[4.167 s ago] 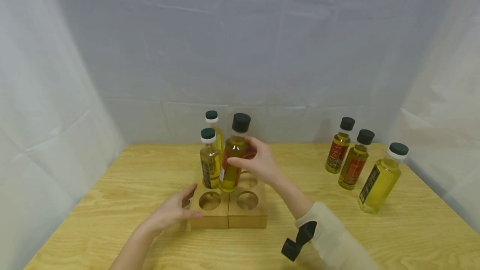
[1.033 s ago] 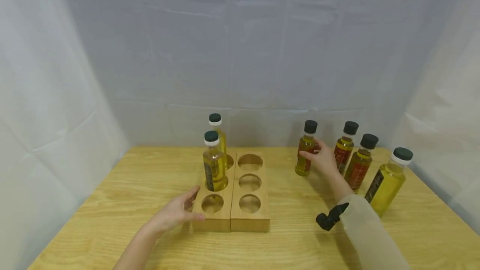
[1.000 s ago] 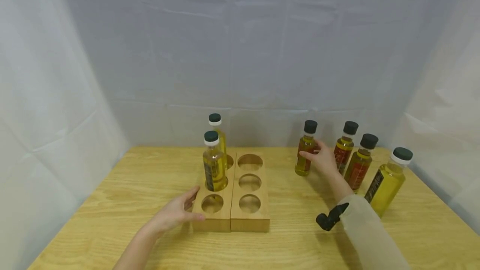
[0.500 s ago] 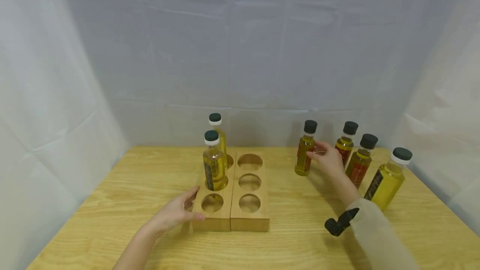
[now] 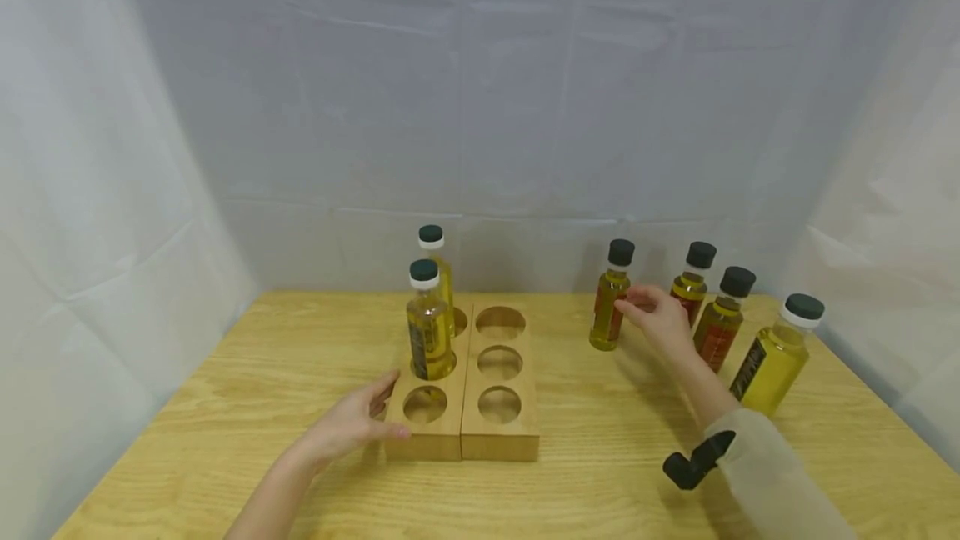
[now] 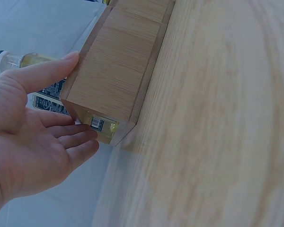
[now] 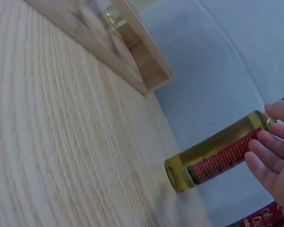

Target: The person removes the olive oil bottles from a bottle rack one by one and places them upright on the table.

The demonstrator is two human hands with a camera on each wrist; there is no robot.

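My left hand (image 5: pixel 348 425) rests at the front left corner of a wooden bottle rack (image 5: pixel 498 448), thumb by its front face, fingers along its left side; the left wrist view shows the fingers fairly straight. Two oil bottles with dark green caps stand in the rack's left row, the nearer one (image 5: pixel 429 340) in the middle hole, the other (image 5: pixel 445 273) behind it. To the right, my right hand (image 5: pixel 660 322) has loosely bent fingers, its tips beside an upright, black-capped olive oil bottle (image 5: pixel 606 323) with a red label. The palm is open in the right wrist view.
Right of my right hand stand two more black-capped, red-labelled bottles (image 5: pixel 687 290) and a pale yellow oil bottle (image 5: pixel 772 365) with a green cap. Several round holes (image 5: pixel 499 363) in the rack hold nothing. White sheeting (image 5: pixel 525 107) hangs behind the wooden table (image 5: pixel 300 340).
Earlier my right hand carried the red-labelled bottle over the rack; now that bottle stands on the table to the right. The hand has loosened and drawn back rightward. My left hand has stayed put.
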